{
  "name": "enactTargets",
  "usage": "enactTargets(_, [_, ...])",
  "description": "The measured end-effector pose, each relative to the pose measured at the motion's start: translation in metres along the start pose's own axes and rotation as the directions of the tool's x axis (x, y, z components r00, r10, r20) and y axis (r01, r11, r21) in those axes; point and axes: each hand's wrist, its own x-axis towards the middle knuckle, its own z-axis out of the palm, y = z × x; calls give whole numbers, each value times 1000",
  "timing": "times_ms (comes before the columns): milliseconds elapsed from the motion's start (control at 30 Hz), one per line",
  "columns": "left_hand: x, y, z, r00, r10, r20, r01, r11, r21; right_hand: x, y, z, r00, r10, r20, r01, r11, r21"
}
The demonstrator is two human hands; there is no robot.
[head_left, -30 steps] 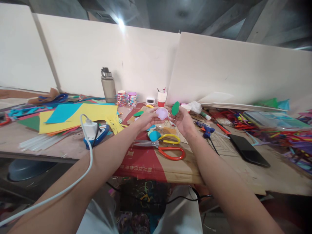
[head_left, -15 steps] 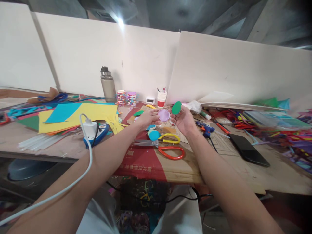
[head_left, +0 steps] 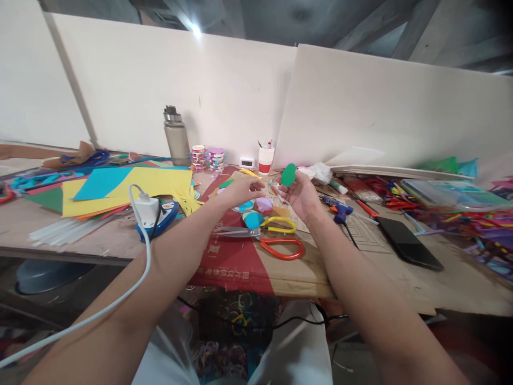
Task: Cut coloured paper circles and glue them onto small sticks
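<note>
My right hand (head_left: 301, 195) is raised over the cardboard sheet (head_left: 296, 272), its fingers pinching a green paper oval (head_left: 288, 174). My left hand (head_left: 243, 188) hovers just left of it with the fingers loosely apart and nothing in them. Below my hands a lilac paper disc (head_left: 264, 203) lies on the cardboard beside light-blue paper discs (head_left: 252, 219). Yellow-handled scissors (head_left: 276, 226) and red-handled scissors (head_left: 280, 248) rest just in front of the discs.
Coloured paper sheets (head_left: 120, 188) and a white charger on a blue holder (head_left: 154, 216) lie to the left. A steel bottle (head_left: 172, 138), tape rolls (head_left: 206, 158) and a paper cup (head_left: 265, 159) stand at the back. A blue glue gun (head_left: 339, 210), a black phone (head_left: 406, 245) and pipe cleaners (head_left: 473, 222) lie right.
The lilac disc has left my left hand and now lies on the cardboard. My left hand has opened. The green oval stays in my right hand, lifted slightly.
</note>
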Motion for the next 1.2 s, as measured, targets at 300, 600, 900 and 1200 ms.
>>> enactTargets(300, [-2, 6, -26, 995, -94, -23, 96, 988, 118, -3, 0, 1, 999, 32, -12, -32, 999, 7])
enactTargets(600, [-1, -19, -25, 946, -241, 215, 183, 949, 258, -5, -3, 3, 1000, 25, -1, -25, 999, -45])
enactTargets(900, [1, -30, -24, 958, -186, 219, 130, 960, 249, -5, 0, -4, 991, -134, -27, 77, 709, -701])
enactTargets(1200, [-1, -11, -24, 947, -295, 127, 250, 925, 288, -12, 6, -21, 978, -88, 188, 169, -184, -968])
